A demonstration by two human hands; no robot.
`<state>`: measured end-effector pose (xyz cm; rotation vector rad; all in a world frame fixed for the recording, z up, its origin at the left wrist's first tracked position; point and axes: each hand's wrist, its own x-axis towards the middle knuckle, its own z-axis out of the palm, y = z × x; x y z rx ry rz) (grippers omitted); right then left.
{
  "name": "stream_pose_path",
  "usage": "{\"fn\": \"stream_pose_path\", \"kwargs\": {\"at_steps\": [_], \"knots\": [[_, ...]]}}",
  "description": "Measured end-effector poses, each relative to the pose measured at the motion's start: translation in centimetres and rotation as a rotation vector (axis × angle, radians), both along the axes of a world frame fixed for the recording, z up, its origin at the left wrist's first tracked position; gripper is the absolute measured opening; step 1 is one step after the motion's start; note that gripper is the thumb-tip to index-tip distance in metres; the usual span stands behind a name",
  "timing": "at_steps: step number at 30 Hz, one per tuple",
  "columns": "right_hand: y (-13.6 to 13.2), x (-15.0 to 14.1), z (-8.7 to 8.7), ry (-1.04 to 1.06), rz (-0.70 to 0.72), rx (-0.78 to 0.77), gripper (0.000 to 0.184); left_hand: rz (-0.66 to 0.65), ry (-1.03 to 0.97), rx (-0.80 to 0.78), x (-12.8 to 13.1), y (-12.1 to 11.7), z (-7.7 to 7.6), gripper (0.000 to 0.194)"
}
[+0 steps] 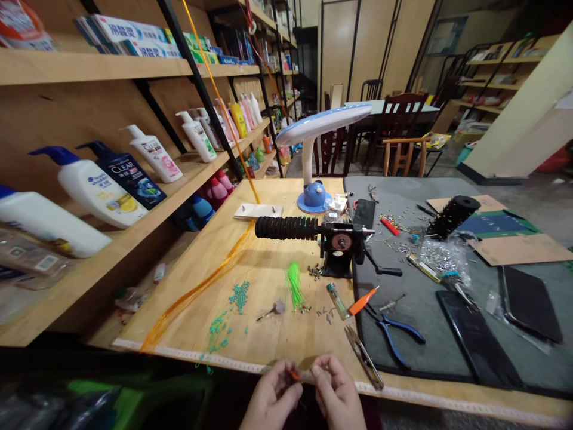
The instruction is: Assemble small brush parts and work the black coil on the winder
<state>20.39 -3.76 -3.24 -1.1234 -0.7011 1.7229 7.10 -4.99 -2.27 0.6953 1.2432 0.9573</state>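
At the table's front edge my left hand (274, 397) is closed in a pinch, with a small orange piece (295, 375) showing at its fingertips. My right hand (335, 391) pinches close beside it; what its fingers hold is too small to make out. Beyond the hands lie a bundle of bright green strands (294, 286), scattered teal beads (240, 297) and a small grey tuft on a stem (278, 307). To the right rest scissor-like metal snips (363, 357), blue-handled pliers (396, 337), an orange-handled pointed tool (363, 301) and a clear green lighter (338, 300).
A black hand-cranked winder (339, 245) with a ribbed roller (286, 228) stands mid-table, a blue-and-white lamp (313, 197) behind it. Orange threads (201, 276) run down the left side. Phones, beads and bags lie on the grey mat (416, 286). Shelves of bottles (197, 134) line the left.
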Motion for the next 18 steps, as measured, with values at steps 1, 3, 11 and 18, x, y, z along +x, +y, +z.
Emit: {"fn": "stream_pose_path", "kwargs": {"at_steps": [1,3,11,18], "knots": [[-0.1,-0.1,0.1,0.001,-0.016,0.0,0.054,-0.007,0.005,-0.002,0.0,0.1,0.1,0.029],[-0.1,-0.1,0.3,-0.005,-0.028,0.0,0.054,-0.03,0.024,0.006,0.0,0.2,0.2,0.03],[-0.2,-0.2,-0.3,-0.054,-0.044,0.035,0.053,0.044,-0.191,-0.121,0.0,0.3,0.1,0.024],[-0.3,-0.1,-0.8,-0.094,-0.048,0.064,0.051,-0.091,-0.132,-0.034,0.2,0.4,0.8,0.024]]}}
